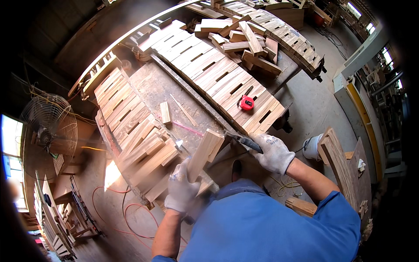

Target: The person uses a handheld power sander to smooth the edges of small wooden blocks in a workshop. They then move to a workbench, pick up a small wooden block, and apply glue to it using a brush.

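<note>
My left hand, in a white work glove, is closed round a pale wooden block that stands tilted up from the near end of a wood stack. On the right, my gloved right hand grips a dark-handled tool. The tool points left toward the block, at the near end of a long slotted wooden panel; its exact kind is hard to make out. A red tape measure lies on that panel. Several loose wooden pieces are piled beside my left hand.
A second slotted row lies to the left, with a small block between the rows. Loose blocks are heaped at the far side. A fan stands left, an orange hose crosses the floor, and a white bucket sits right.
</note>
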